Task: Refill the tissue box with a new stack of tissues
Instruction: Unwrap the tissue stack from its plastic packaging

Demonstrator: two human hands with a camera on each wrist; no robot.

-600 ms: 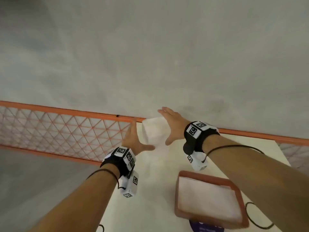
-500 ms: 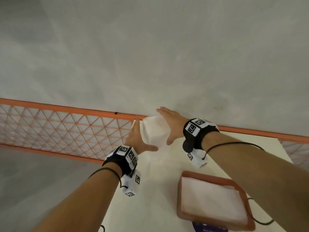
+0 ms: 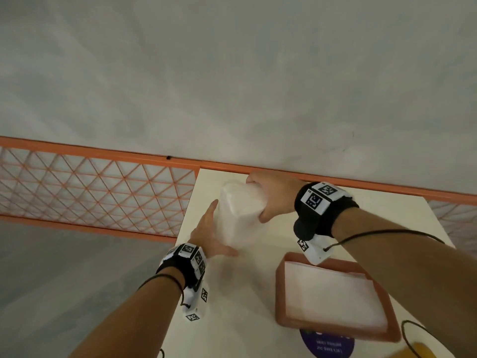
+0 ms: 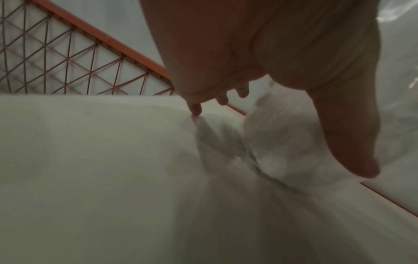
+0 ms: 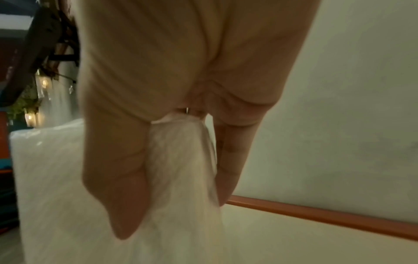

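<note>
A white tissue pack in clear plastic wrap is over the far part of the white table. My right hand grips its far right end, thumb on the near face and fingers curled over the far side; the right wrist view shows the wrap pinched between thumb and fingers. My left hand lies along the pack's left side with fingers straight and thumb spread under its near corner. The orange-brown tissue box sits open at the near right, white inside.
An orange rail with a diamond-mesh panel runs behind and left of the table. A grey wall stands beyond. A purple round sticker and a yellow thing are at the table's near edge. Black cables trail from both wrists.
My right hand went from flat on the pack to curled over its far end. The pack now sits nearer and more tilted, and my left hand has slid along its left side.
</note>
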